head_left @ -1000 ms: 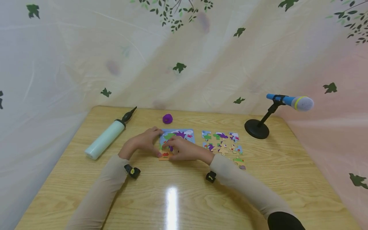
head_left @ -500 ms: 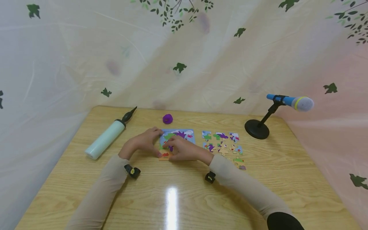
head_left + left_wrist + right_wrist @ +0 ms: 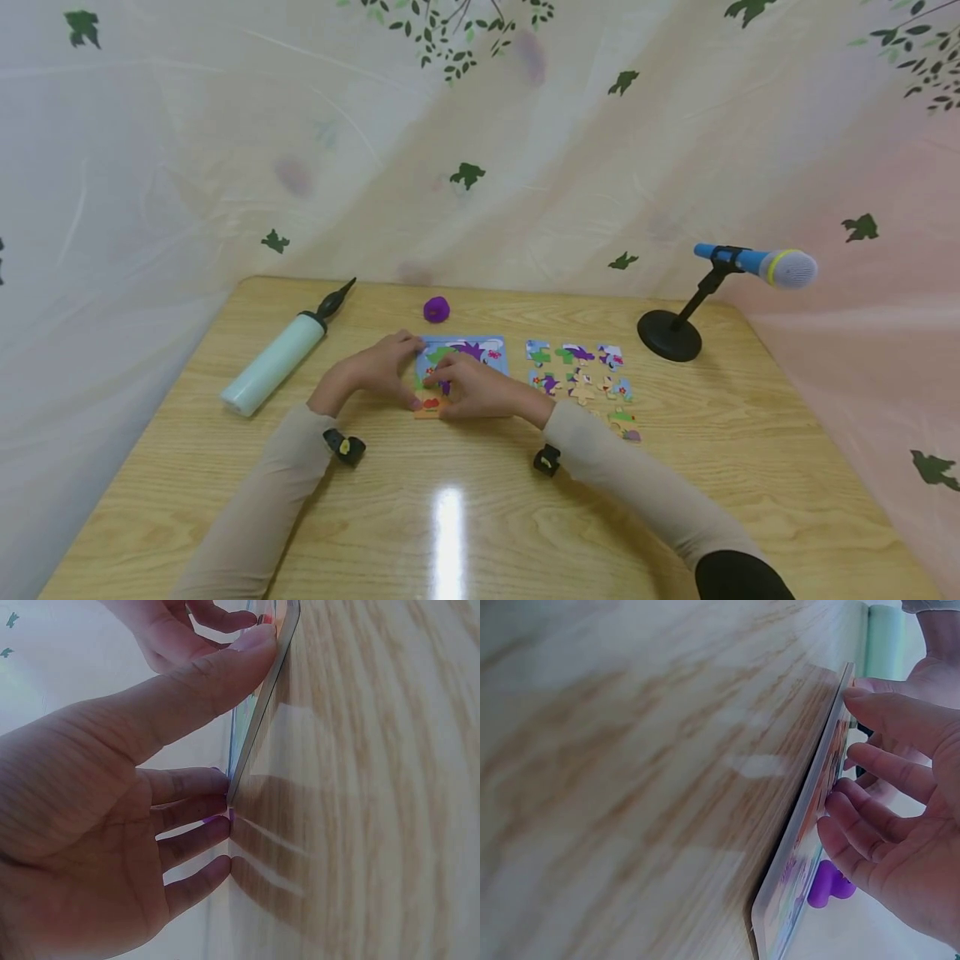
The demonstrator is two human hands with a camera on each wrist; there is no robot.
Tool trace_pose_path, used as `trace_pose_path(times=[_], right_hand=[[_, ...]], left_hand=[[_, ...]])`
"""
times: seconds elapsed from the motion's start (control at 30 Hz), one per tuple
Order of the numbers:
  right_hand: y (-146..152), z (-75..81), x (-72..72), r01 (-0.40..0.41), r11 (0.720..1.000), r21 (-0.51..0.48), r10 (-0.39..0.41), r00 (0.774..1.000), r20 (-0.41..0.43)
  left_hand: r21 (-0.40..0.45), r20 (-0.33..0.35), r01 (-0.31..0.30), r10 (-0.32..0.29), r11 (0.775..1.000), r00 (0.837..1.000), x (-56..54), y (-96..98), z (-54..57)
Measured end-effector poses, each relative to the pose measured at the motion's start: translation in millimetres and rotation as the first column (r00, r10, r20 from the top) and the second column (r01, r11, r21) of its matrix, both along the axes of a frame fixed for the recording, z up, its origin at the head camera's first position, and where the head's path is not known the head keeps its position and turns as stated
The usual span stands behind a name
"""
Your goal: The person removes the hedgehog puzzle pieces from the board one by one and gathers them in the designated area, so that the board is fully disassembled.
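A small jigsaw puzzle board [image 3: 495, 344] with a colourful cartoon picture lies on the table, partly covered by the hands. My left hand [image 3: 381, 368] spans its left side. In the left wrist view the thumb [image 3: 217, 671] rests on the board's near corner, with extended fingertips by the far one. My right hand [image 3: 480, 387] reaches over the middle of the picture. Its fingers [image 3: 855, 817] touch the board's face, while the thumb lies at the near edge. No loose piece shows between the fingers of either hand; what lies under the right fingertips is hidden.
Several loose puzzle pieces [image 3: 581, 387] lie right of the board, beside the right forearm. A purple lump [image 3: 437, 310] sits behind the board. A pale green hand pump [image 3: 277, 362] lies at left; a blue toy microphone on a black stand [image 3: 670, 335] stands at right.
Both hands keep their places on the board. The right wrist shifts very slightly; the head view moves a little.
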State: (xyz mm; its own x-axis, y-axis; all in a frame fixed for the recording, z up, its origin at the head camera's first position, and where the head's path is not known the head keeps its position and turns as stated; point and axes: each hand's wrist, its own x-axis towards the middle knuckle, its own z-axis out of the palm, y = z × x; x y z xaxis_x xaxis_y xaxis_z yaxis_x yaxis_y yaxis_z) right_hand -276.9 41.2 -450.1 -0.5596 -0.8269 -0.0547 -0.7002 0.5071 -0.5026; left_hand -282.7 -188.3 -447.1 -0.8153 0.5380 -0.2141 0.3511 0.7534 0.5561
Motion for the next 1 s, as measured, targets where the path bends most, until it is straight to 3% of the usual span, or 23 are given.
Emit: trace_pose_path(times=[0.77, 1.0], right_hand=[[-3.7, 3.9, -0.1, 0.021, 1.000, 0.016, -0.022, 0.999, 0.029], [-6.4, 8.0, -1.6, -0.005, 1.000, 0.028, 0.004, 0.999, 0.038]], left_hand=[[0.017, -0.020, 0.017, -0.016, 1.000, 1.000, -1.1, -2.3, -3.0], [0.020, -0.022, 0.016, -0.016, 1.000, 1.000, -1.2, -2.1, -2.8]])
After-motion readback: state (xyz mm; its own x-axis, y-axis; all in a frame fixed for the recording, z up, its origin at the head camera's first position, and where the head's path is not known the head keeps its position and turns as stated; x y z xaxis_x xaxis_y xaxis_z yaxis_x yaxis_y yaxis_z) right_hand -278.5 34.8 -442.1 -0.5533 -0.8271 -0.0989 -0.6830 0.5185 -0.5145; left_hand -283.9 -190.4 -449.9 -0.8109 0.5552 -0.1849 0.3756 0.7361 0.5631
